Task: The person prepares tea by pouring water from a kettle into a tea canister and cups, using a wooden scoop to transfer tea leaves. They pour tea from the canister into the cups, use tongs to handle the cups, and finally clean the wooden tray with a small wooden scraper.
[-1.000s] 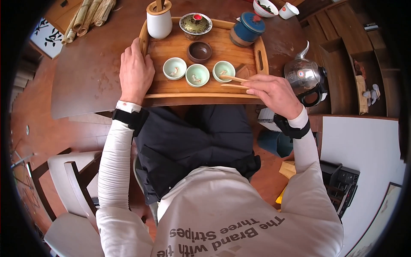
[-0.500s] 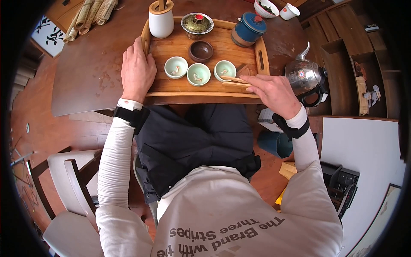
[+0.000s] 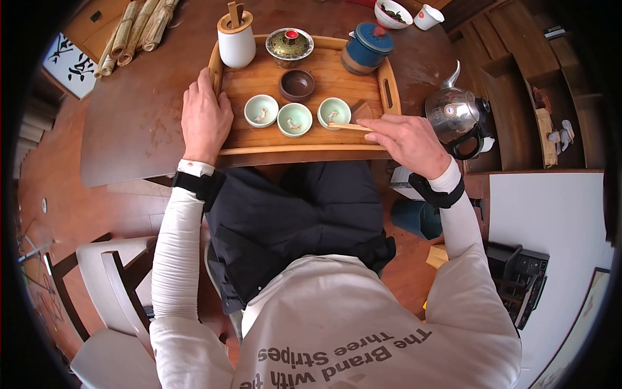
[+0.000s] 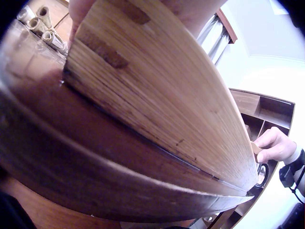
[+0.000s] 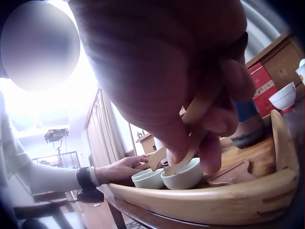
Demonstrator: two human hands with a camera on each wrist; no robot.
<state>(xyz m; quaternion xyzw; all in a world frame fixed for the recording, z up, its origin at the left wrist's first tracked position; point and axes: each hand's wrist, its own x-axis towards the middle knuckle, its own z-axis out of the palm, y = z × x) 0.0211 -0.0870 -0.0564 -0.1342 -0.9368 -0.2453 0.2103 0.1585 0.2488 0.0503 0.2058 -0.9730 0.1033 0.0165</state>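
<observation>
Wooden tea tongs [image 3: 350,127] lie between the fingers and thumb of my right hand [image 3: 409,144]. Their tips meet at the near rim of the right pale green cup [image 3: 334,111], and the right wrist view shows one arm inside that cup [image 5: 183,177]. The cup sits on the wooden tray [image 3: 304,148]. To its left stand the middle green cup [image 3: 295,119] and the left green cup [image 3: 261,111], with fish-like figures inside. My left hand [image 3: 205,122] rests at the tray's left edge, its fingertips partly hidden in the left wrist view.
Behind the cups are a dark brown bowl [image 3: 297,84], a lidded bowl [image 3: 289,45], a blue pot [image 3: 367,52] and a white canister [image 3: 236,47] with wooden tools. A small wooden piece [image 3: 366,111] lies near the right cup. A kettle [image 3: 457,117] stands right of the tray.
The tong arms, apart before with one over the cup and one in front, have come together at the right cup's rim. The left hand keeps its place at the tray.
</observation>
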